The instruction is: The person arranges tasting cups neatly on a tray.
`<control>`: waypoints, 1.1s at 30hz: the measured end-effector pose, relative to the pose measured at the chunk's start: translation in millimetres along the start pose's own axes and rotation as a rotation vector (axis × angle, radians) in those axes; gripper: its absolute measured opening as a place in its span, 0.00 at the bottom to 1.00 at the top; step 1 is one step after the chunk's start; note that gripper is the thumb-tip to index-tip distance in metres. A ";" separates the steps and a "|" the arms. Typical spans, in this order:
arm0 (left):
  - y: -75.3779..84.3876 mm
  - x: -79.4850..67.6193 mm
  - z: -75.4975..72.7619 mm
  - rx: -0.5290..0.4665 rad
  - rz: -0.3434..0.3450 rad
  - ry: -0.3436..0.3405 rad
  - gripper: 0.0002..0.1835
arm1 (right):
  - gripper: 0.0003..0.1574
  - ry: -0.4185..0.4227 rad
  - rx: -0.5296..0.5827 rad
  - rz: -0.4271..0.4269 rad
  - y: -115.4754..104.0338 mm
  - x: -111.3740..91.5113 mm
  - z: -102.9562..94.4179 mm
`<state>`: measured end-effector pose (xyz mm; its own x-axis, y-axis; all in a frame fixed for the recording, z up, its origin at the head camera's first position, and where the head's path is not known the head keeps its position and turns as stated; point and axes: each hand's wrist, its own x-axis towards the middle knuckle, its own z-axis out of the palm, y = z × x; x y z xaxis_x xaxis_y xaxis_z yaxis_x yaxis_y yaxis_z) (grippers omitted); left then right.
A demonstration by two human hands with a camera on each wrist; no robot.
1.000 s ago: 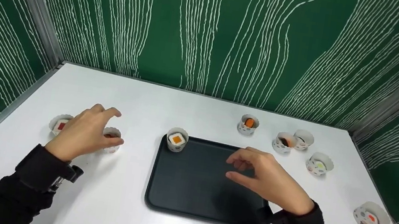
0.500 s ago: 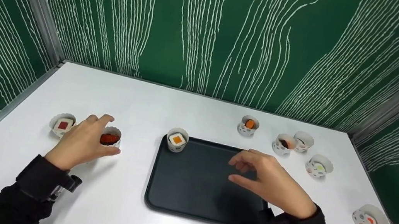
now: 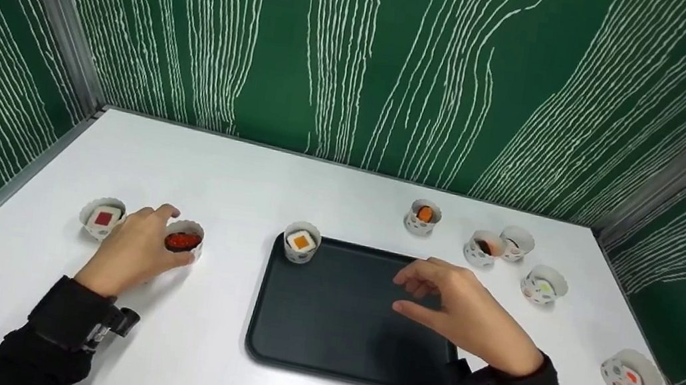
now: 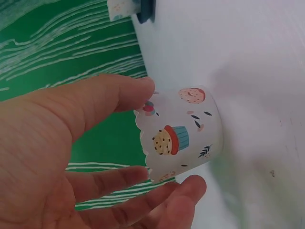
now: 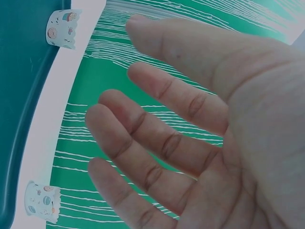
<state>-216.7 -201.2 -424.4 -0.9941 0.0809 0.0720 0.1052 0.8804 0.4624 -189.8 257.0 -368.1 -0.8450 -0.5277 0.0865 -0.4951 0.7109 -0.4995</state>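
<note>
My left hand (image 3: pixel 130 250) has its thumb and fingers around the scalloped rim of a paper baking cup (image 4: pixel 183 133) printed with cupcakes. Inside that cup, a piece of sushi topped with red roe (image 3: pixel 183 241) shows in the head view. Just left of the hand stands another paper cup (image 3: pixel 86 213) with a white piece that has a dark red square centre. My right hand (image 3: pixel 455 302) hovers over the right part of the black tray (image 3: pixel 331 325), fingers loosely bent, nothing held. A cup (image 3: pixel 299 256) holding a white piece with an orange centre sits at the tray's far left corner.
Beyond the tray at the back stands a cup (image 3: pixel 419 223) with an orange-topped piece. Two cups touch behind the right hand, the nearer cup (image 3: pixel 475 255) holding a dark and orange piece. Farther right are a green-centred piece's cup (image 3: pixel 534 292) and a red-centred one's cup (image 3: pixel 616 372).
My left hand has come down and closed in on the cup with the red roe sushi, its fingers nearing the rim. The right hand has hardly moved.
</note>
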 end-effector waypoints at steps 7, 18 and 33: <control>-3.9 0.6 5.4 -0.037 -0.021 -0.031 0.37 | 0.15 0.009 -0.008 -0.023 0.4 1.3 1.4; -6.3 4.0 8.8 -0.063 -0.010 -0.022 0.27 | 0.15 0.015 -0.016 -0.015 2.5 0.7 1.5; 3.4 2.7 4.2 -0.058 0.013 0.066 0.24 | 0.13 0.016 -0.004 -0.030 3.1 0.3 2.8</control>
<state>-219.1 -196.0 -426.3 -0.9890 0.0593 0.1354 0.1210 0.8507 0.5116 -191.0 257.8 -372.1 -0.8328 -0.5413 0.1158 -0.5214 0.6967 -0.4927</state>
